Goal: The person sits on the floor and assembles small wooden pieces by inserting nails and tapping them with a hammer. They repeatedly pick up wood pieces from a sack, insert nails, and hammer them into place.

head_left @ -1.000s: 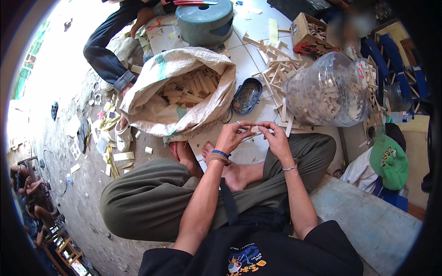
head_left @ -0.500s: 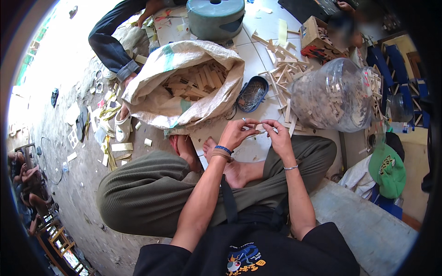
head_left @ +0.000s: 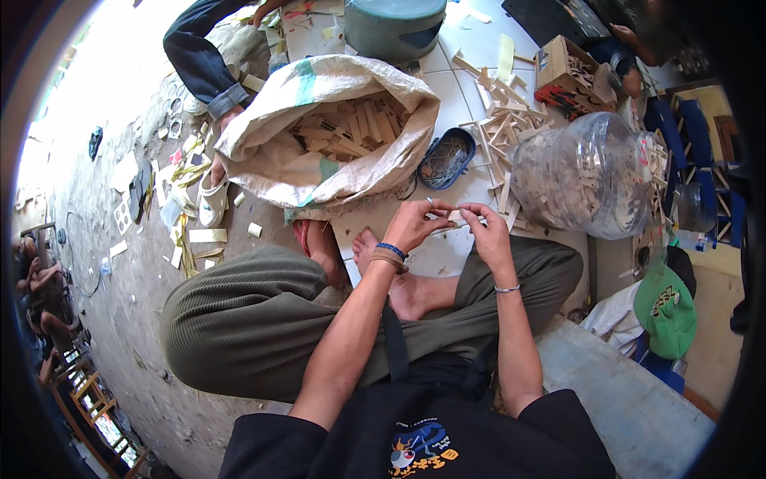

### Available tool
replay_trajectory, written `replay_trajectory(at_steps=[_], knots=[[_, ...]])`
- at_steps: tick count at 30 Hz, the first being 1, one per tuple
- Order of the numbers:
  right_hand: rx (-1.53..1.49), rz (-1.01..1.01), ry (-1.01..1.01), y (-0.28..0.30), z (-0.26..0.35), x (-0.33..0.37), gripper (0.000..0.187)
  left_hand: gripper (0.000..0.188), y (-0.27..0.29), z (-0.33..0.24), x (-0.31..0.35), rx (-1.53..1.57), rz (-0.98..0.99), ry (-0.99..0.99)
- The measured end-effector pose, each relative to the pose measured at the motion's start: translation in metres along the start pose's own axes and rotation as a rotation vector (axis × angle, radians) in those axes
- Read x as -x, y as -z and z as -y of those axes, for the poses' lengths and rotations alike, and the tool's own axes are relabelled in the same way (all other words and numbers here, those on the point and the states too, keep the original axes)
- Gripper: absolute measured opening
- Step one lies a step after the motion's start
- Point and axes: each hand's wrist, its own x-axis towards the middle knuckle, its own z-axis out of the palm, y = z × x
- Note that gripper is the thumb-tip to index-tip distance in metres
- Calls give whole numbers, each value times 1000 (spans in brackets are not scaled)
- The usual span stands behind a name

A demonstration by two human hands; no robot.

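A small pale piece of wood (head_left: 456,216) is pinched between the fingertips of both hands, above the tiled floor. My left hand (head_left: 414,226) grips it from the left, its fingers curled and partly covering it. From the other side my right hand (head_left: 488,233) closes thumb and fingertips on it. Just beyond them lies a dark blue oval tray (head_left: 471,156) with thin wire-like bits inside. A white woven sack (head_left: 263,156), full of small wooden pieces (head_left: 351,132), gapes beyond my left hand.
A large clear plastic jar (head_left: 570,176) of wooden pieces lies on its side at right, near a pile of wooden sticks (head_left: 499,104) and a cardboard box (head_left: 562,76). A green stool (head_left: 395,28) stands behind the sack. Another person's leg (head_left: 199,64) is at far left; a green cap (head_left: 666,307) hangs right.
My view has shifted slightly, so the sack, tray and jar appear a little farther right and higher. Both hands keep their pinch on the wood piece, with slight finger movement.
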Motion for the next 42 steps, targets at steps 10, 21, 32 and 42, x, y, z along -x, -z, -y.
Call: replay_trajectory(at_steps=[10,21,32,42], knots=[[36,25,-47,4,14,-3,27,53,5,-1,-1,9,-7,-45],[73,41,-61,6,17,-5,26,46,2,-3,0,71,-32,27],[90,131,-3,19,20,-20,29,37,-1,-2,2,-3,-87,-68],[809,31,448,-16,24,-128,18,33,-6,1,2,91,-107,-52]])
